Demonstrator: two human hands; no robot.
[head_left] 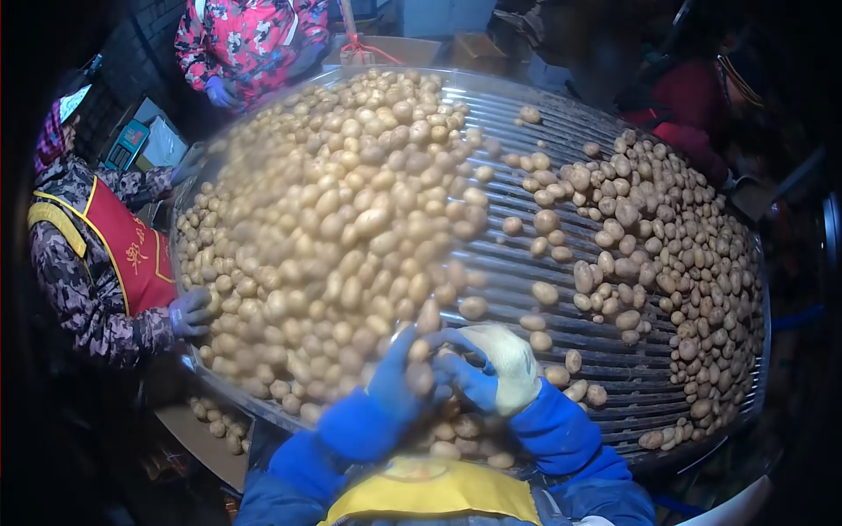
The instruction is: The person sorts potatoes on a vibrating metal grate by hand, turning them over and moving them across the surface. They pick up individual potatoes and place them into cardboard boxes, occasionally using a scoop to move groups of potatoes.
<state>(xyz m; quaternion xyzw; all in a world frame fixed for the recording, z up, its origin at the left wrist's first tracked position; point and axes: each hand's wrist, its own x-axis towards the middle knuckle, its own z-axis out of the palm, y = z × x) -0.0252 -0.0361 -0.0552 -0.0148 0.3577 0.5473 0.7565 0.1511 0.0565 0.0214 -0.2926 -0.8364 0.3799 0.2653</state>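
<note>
My left hand (394, 379), in a blue-grey glove, is closed around a potato (419, 379) at the near edge of a large heap. A smaller potato (418, 351) sits just above it, between my two hands. My right hand (498, 368) wears a blue glove with a pale back. Its fingers curl left, and their tips meet the potatoes between the hands; blur hides the exact contact. Below my hands lie more potatoes (445, 449), close to my yellow apron (430, 491).
A slatted metal sorting table (517, 289) bears the large potato heap (351, 202) on the left and another pile (693, 289) on the right. A person in a red apron (132, 245) stands left, one in a pink jacket (250, 44) behind. A cardboard box (202, 443) stands lower left.
</note>
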